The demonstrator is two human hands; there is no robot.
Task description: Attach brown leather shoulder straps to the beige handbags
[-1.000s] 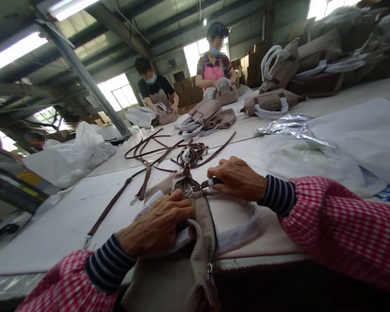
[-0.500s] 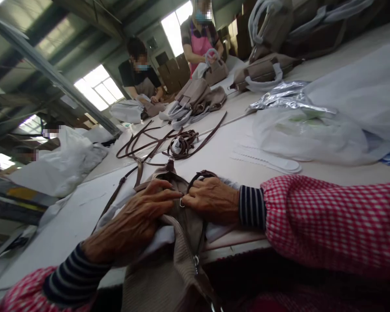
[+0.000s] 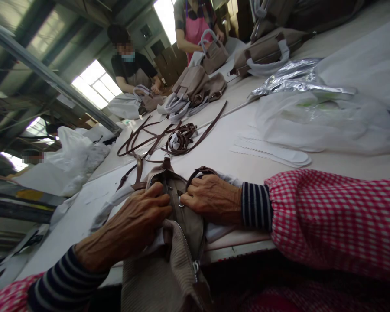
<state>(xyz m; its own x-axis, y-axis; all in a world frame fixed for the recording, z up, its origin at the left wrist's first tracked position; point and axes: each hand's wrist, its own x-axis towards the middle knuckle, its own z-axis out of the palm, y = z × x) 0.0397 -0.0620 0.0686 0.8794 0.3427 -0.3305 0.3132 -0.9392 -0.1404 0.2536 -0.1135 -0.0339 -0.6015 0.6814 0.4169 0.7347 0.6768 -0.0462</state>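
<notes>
A taupe handbag [image 3: 156, 281] lies over the table's front edge with its top zipper undone and its lining showing. My left hand [image 3: 133, 225] is closed on the left rim of the opening, fingers curled over it. Across from it, my right hand [image 3: 212, 197] is closed on the right rim, thumb and forefinger beside a small metal zipper pull [image 3: 181, 200] on the inner lining. The main zipper's slider [image 3: 195, 265] sits at the near end of the opening. A brown handle [image 3: 199, 171] arches behind my right knuckles. My fingertips are partly hidden.
Brown straps [image 3: 182, 138] lie coiled and loose beyond the bag. White cut strips [image 3: 273, 151], a clear plastic bag [image 3: 328, 125] and silver foil [image 3: 299, 78] are on the right. More handbags [image 3: 195, 86] are piled farther back, where two co-workers [image 3: 133, 69] handle bags.
My left hand has drawn back left from the inner zipper to the rim, its fingers now curled. The opening shows wider. My right hand has stayed at nearly the same place.
</notes>
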